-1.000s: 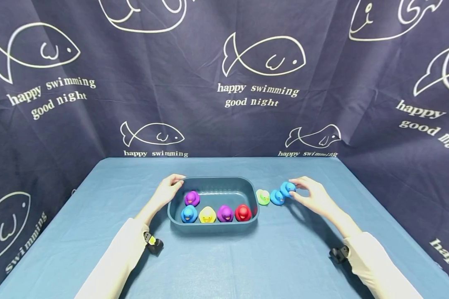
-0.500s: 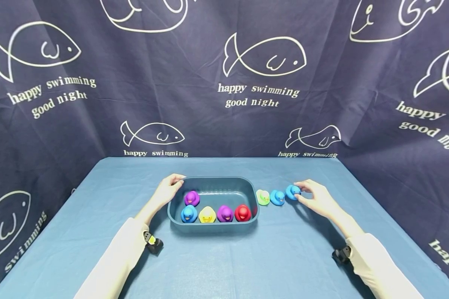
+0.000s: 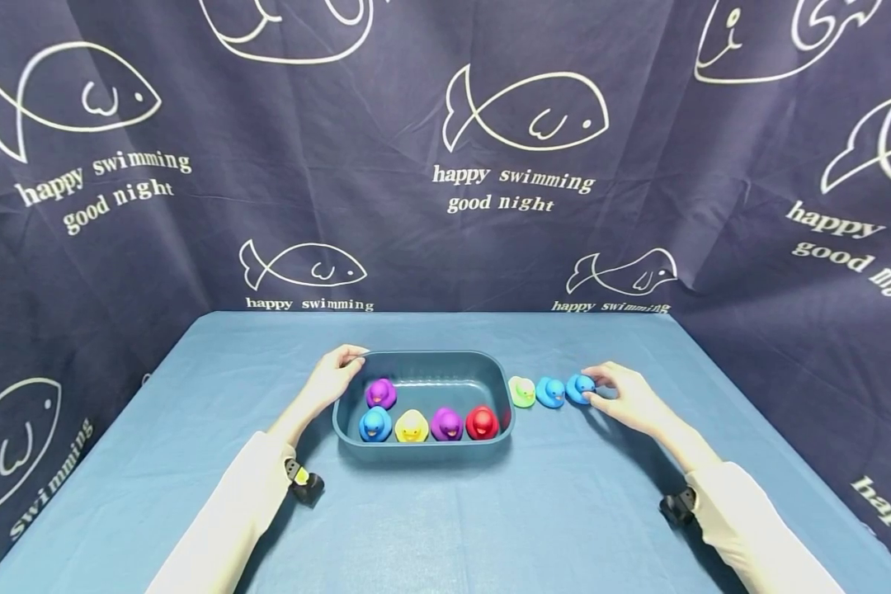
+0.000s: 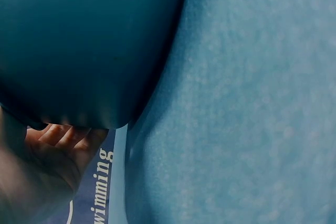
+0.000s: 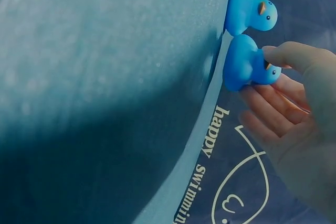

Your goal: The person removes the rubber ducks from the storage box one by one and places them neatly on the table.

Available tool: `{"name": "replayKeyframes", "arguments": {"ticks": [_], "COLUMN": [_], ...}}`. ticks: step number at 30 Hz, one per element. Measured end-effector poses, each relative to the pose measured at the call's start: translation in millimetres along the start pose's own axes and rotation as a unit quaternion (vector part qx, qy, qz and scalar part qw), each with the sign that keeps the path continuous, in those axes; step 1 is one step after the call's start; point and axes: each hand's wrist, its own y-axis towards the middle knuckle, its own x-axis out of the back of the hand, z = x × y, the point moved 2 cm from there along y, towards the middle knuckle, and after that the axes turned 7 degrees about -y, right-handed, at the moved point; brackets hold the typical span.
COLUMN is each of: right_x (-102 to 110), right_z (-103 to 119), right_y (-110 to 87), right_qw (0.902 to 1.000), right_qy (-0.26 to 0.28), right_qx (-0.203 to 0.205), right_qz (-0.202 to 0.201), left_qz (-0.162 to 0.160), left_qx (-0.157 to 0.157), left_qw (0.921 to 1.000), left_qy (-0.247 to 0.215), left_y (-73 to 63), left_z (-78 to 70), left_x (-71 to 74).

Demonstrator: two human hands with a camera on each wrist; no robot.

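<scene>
My right hand (image 3: 624, 398) pinches a blue rubber duck (image 3: 580, 388) between thumb and fingers, low at the table on the right. In the right wrist view the thumb lies at that duck's head (image 5: 266, 72) and the fingers are on its far side. Left of it stand a second blue duck (image 3: 550, 393) and a green duck (image 3: 522, 392), in a row beside the bin. My left hand (image 3: 331, 375) holds the dark blue bin (image 3: 423, 453) by its back left corner. Purple (image 3: 380, 394), blue (image 3: 374, 425), yellow (image 3: 412, 426) and red (image 3: 482, 422) ducks are in the bin, with another purple duck (image 3: 447, 424) among them.
A light blue cloth covers the table (image 3: 445, 528). Behind and at both sides hangs a dark curtain (image 3: 401, 190) printed with white fish and lettering. The bin's right wall stands close to the green duck.
My right hand has moved right and down with the blue duck, from above the other blue duck to a spot on its right. The left hand and bin stay put.
</scene>
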Motion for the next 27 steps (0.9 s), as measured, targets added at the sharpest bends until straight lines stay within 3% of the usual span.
{"name": "replayKeyframes", "arguments": {"ticks": [27], "right_x": [-7.1], "right_z": [-2.6], "right_y": [-2.3], "right_qw": [0.9994], "right_qy": [0.009], "right_qx": [-0.014], "right_qz": [0.029], "left_qz": [-0.004], "left_qx": [-0.005], "left_qw": [0.9999], "left_qy": [0.009], "left_y": [-0.3], "left_z": [0.7], "left_x": [0.2]}}
